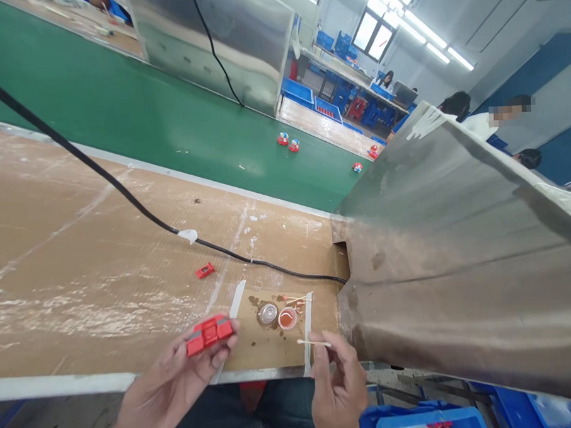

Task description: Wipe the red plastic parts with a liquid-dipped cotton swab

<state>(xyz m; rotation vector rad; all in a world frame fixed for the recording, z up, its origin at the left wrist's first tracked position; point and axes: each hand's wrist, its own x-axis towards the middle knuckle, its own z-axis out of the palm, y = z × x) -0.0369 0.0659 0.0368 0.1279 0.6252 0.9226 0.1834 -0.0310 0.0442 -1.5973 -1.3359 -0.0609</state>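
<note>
- Holding a red plastic part [209, 333] between thumb and fingers, the left hand [179, 376] hovers above the near edge of the tabletop [80, 273].
- The right hand [338, 388] pinches a cotton swab [312, 343] by its stick, with the white tip pointing left toward the red part; the two are near but apart.
- Just beyond the hands, two small round cups sit side by side on a taped cardboard patch: a clear cup [268, 314] on the left and an orange cup [287, 318] touching or nearly touching it on the right.
- A second small red piece [205, 270] lies alone farther out on the tabletop.
- A black cable [124, 192] runs across the tabletop toward a metal cover [457, 250] on the right.
- Behind the tabletop lies a green conveyor belt [134, 113], carrying several small red items [288, 142].
</note>
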